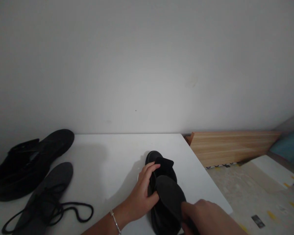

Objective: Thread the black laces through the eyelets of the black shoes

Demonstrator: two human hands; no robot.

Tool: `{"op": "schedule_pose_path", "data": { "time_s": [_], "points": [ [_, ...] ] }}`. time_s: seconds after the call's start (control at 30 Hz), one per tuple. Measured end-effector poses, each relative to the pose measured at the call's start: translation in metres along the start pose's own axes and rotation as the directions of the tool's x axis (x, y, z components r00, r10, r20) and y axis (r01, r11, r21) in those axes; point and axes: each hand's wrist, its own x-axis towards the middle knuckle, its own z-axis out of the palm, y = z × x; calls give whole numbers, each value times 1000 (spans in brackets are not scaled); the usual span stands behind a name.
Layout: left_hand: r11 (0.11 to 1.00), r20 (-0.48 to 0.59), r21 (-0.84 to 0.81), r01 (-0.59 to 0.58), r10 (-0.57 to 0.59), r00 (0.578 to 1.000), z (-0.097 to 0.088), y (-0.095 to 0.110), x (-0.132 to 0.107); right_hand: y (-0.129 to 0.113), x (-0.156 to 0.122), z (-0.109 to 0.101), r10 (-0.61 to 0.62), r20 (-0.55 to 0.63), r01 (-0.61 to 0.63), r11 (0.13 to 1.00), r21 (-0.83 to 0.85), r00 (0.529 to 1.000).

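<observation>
A black shoe [154, 156] with its tongue [164, 162] standing up lies on the white tabletop, toe pointing to the wall. My left hand [143, 195] is closed on the shoe's left side, fingers near the tongue and thumb at the opening's edge. In the grasp of my right hand [205, 215] is a dark grey insole [170, 194], tilted over the shoe's opening with its front end close to the tongue. My right fingertips are partly hidden behind the insole. Whether the insole's tip is inside the shoe, I cannot tell.
Another black shoe [17, 176] sits at the far left. In front of it lies a dark insole [63, 173] with a black shoelace [75, 204] over it. The white table [122, 147] meets the wall behind. A wooden board [230, 145] stands beyond its right edge.
</observation>
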Motion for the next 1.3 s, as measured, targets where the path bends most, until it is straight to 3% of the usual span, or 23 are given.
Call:
{"op": "schedule_pose_path", "data": {
  "time_s": [0.17, 0.53, 0.8, 1.03, 1.3],
  "points": [
    [998, -18, -64, -7, 5, 1000, 3, -2, -1, -21, 24, -5, 9, -61, -6, 999, 40, 998],
    [996, -20, -83, 12, -13, 1000, 4, -5, -2, -29, 80, 16, -35, -144, 22, 996, -87, 989],
    [993, -4, -117, 28, -29, 1000, 3, -1, -1, -43, 85, 18, 0, -171, -23, 991, -135, 985],
    [994, -6, -103, 21, -22, 1000, 5, -3, -2, -38, 99, 27, -33, -171, 7, 988, -154, 985],
    [996, -11, -85, 8, -9, 1000, 3, -4, -2, -38, 89, 19, -28, -171, -1, 986, -166, 985]
  ]
}}
